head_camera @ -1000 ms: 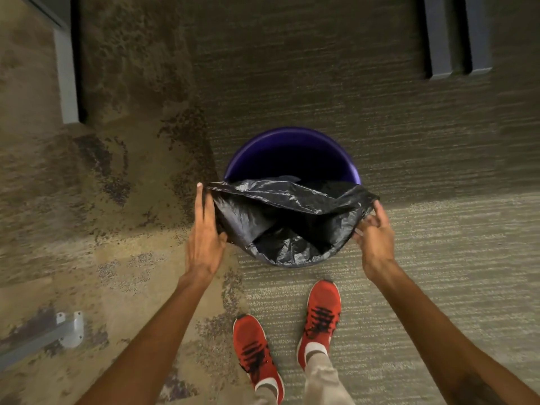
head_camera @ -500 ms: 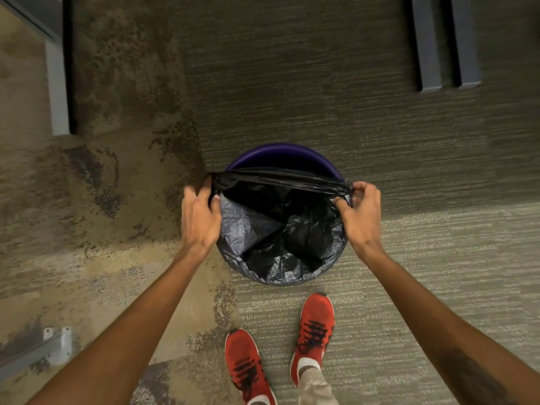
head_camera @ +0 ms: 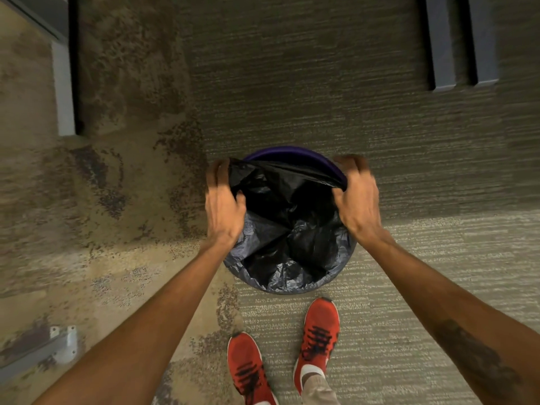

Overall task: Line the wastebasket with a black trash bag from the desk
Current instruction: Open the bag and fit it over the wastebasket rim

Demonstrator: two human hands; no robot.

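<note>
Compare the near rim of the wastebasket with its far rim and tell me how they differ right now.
The near rim is wrapped in the black trash bag; the far rim shows bare purple plastic. At the near rim the bag lies crumpled and slack over the edge; near the far rim its edge is stretched taut between the left hand and right hand. Both belong to the same round wastebasket.

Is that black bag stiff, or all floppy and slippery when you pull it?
Probably floppy: the black trash bag sags in crinkles inside the wastebasket. Likely stretchy, since its edge pulls taut between the left hand and right hand. Its shine suggests it's slippery.
</note>
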